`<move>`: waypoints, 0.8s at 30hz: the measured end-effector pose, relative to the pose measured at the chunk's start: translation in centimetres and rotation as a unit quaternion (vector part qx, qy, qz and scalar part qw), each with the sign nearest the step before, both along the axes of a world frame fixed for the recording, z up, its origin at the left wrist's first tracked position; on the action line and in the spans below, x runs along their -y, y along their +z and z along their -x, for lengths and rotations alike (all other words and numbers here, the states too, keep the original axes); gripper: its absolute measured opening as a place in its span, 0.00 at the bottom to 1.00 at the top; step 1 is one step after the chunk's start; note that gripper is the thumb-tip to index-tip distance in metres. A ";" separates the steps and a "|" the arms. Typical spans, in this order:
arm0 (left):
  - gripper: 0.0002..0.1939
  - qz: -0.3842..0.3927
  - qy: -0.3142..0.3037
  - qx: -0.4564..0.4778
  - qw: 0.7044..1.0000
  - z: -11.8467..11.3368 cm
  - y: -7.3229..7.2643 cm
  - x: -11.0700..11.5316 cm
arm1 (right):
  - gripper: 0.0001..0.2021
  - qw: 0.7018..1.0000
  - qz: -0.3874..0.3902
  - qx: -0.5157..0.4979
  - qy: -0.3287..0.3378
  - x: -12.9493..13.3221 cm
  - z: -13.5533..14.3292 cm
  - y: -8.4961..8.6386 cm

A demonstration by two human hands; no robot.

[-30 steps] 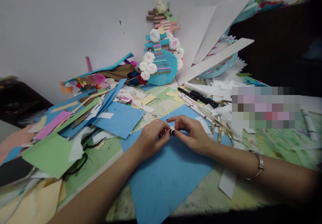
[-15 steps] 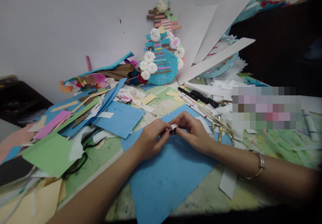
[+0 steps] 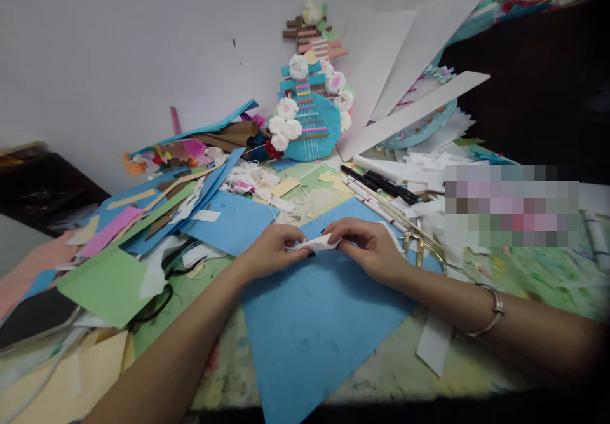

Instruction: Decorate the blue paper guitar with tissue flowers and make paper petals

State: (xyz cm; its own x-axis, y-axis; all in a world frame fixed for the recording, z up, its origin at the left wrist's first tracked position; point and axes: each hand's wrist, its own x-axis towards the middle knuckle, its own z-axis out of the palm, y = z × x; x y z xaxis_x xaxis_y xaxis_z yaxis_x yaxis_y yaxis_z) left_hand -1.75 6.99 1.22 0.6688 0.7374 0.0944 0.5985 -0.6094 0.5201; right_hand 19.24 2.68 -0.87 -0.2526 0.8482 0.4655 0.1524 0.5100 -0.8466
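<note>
A narrow white strip of paper (image 3: 320, 243), folded or crumpled lengthwise, spans the gap between my two hands. My left hand (image 3: 272, 250) pinches its left end between thumb and fingers. At the other end, my right hand (image 3: 369, 246) grips it the same way, fingers curled over the top. Both hands are just above a large sheet of blue paper (image 3: 328, 335) lying on the table. Whether the strip touches the blue sheet I cannot tell. Part of the strip is hidden under my fingers.
Markers (image 3: 374, 201) and gold-coloured scissor-like handles (image 3: 420, 252) lie beyond my right hand. Coloured paper, including a green sheet (image 3: 105, 287), piles up at left. A blue paper instrument with white flowers (image 3: 314, 125) leans on the wall. White scraps (image 3: 433, 224) lie at right.
My hands have moved apart, the left one shifting leftward. More of the white paper strip now shows stretched between them. The view has shifted slightly.
</note>
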 end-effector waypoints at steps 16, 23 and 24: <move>0.10 -0.076 -0.056 -0.057 0.994 -0.2 -0.4 0.1 | 0.06 0.956 -0.174 0.233 -0.032 -0.2 0.3 -1.1; 0.10 -0.026 -0.056 -0.054 0.997 0.9 0.8 0.1 | 0.07 0.948 -0.131 0.281 -0.074 -0.3 0.1 -1.5; 0.10 -0.027 -0.056 -0.053 0.997 1.1 1.0 0.0 | 0.08 0.947 -0.119 0.291 -0.069 -0.2 0.2 -1.5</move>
State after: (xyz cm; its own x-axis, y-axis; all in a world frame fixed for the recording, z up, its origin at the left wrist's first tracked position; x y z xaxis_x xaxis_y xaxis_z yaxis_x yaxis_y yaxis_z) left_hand -2.82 6.95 2.23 0.7553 0.6529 0.0567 0.5747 -0.7015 0.4215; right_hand 19.08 2.92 -2.39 -0.4200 0.7804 0.4633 0.6361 0.6172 -0.4631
